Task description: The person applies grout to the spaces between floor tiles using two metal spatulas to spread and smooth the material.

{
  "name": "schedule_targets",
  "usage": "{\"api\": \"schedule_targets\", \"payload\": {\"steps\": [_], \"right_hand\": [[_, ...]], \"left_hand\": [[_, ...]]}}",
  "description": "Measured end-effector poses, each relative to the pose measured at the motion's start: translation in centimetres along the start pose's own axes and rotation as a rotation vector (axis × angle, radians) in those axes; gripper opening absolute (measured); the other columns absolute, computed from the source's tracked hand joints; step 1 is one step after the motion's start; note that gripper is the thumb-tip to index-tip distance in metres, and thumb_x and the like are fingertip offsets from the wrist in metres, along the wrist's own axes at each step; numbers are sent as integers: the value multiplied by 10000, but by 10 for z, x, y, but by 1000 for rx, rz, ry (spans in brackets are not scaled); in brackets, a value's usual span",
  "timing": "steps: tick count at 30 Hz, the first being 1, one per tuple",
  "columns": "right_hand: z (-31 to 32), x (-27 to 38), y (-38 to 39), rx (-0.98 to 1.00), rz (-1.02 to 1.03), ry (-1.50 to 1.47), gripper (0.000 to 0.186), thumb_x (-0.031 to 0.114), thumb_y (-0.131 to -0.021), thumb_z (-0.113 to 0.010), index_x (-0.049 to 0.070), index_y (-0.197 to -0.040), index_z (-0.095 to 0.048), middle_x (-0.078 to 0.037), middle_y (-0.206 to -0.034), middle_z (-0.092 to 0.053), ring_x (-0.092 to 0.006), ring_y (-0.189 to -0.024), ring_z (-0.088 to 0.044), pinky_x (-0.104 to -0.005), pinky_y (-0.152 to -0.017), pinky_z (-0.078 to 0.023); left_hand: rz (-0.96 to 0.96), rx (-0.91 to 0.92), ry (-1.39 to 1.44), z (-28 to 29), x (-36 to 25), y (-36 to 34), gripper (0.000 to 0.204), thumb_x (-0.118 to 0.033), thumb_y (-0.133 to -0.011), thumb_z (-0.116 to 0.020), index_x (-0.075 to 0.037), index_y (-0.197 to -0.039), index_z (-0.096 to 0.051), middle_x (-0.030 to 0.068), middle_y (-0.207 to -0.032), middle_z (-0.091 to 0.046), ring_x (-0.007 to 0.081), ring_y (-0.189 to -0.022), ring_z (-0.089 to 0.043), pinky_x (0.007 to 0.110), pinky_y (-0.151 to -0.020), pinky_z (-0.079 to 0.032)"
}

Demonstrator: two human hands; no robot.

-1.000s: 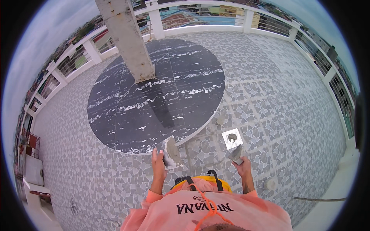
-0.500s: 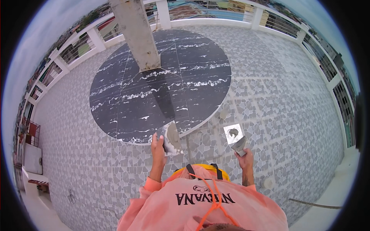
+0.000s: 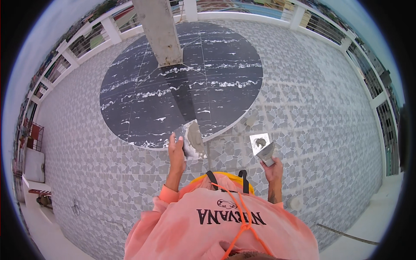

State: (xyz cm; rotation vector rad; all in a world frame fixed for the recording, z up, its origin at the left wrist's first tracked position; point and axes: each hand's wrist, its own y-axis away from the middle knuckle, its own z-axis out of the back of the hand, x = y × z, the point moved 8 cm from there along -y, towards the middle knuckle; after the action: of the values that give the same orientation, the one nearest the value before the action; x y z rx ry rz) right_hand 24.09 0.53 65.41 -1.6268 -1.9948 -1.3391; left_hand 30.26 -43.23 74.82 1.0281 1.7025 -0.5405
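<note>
Two part-curled hands: my left hand (image 3: 176, 149) grips a plate (image 3: 189, 150) of mortar (image 3: 195, 138), near left, best kept level; my right hand (image 3: 273, 169) grips a trowel (image 3: 266, 152), near right, by a white square (image 3: 255, 147).

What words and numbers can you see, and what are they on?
Big black letters, upside down in this view, on the pink top; I won't copy the word.
None I can read on the metal tool in the left hand or the scraper in the right hand.
Any signs beyond the white railing are too small to read.
</note>
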Motion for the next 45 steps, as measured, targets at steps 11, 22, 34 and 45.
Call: {"api": "schedule_targets", "payload": {"steps": [11,22,34,45], "right_hand": [[-42,22,5,182,-132,101,395,231,-932,-499,56,-1286,-502,-102,-1243,-584,-282,-1110,-587,-511,-882,-492],[-64,-9,13,377,-362,267,369,205,-960,-476,6,-1270,-505,-127,-1221,-596,-274,-1094,-609,-488,-880,-515],[-20,-40,97,357,-376,352,361,216,-948,-493,34,-1259,-511,-107,-1207,-604,-274,-1064,-609,-494,-868,-493],[52,-53,187,275,-454,390,346,228,-942,-497,45,-1234,-524,-102,-1191,-612,-270,-1050,-614,-476,-841,-502]], "left_hand": [[10,-90,67,-31,41,35,435,-135,-988,-493,-10,-1389,-381,73,-1218,-566,137,-1079,-551,294,-943,-447],[15,-356,-6,-8,46,139,535,-160,-993,-493,61,-1440,-299,124,-1275,-512,149,-1122,-500,281,-980,-392],[-131,-448,22,39,27,213,542,-147,-989,-496,32,-1451,-276,115,-1233,-532,151,-1089,-526,284,-949,-418],[-177,-460,-78,74,22,312,402,-137,-997,-475,-1,-1359,-364,68,-1074,-587,72,-898,-516,230,-791,-420]]}}
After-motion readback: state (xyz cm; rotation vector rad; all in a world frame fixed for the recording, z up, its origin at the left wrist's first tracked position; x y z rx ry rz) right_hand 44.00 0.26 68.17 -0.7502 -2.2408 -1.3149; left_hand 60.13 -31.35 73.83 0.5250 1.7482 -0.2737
